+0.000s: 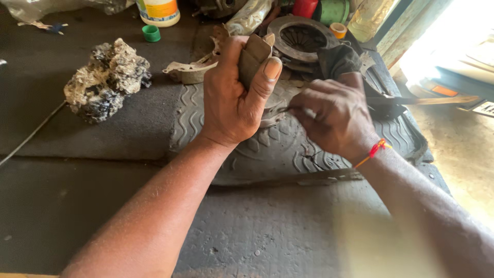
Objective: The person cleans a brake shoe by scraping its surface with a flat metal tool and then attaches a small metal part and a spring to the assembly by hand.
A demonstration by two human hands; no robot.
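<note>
The left hand (231,98) is closed tight around a curved brake shoe (254,56), thumb pressed flat along its worn lining; the shoe stands nearly upright, its long axis running from the tyre tread up and away from the person, the upper end tipped slightly right; its lower end rests on or just above a piece of tyre tread (278,149) that lies flat on the dark tabletop (77,206). The right hand (337,118) is curled shut on a thin metal tool (288,109) whose tip points left, meeting the lower part of the shoe; what kind of tool it is cannot be told, since the fingers cover most of it. A red thread (377,149) circles the right wrist.

Just beyond the hands lies a round clutch plate (302,37), and to its left a second brake shoe (191,71); a lump of grimy cotton waste (107,80) sits well apart on the left, with a small green cap (151,33) and a white bottle (159,11) behind it. A long-handled tool (437,100) lies on the right, its handle reaching past the tabletop's edge.
</note>
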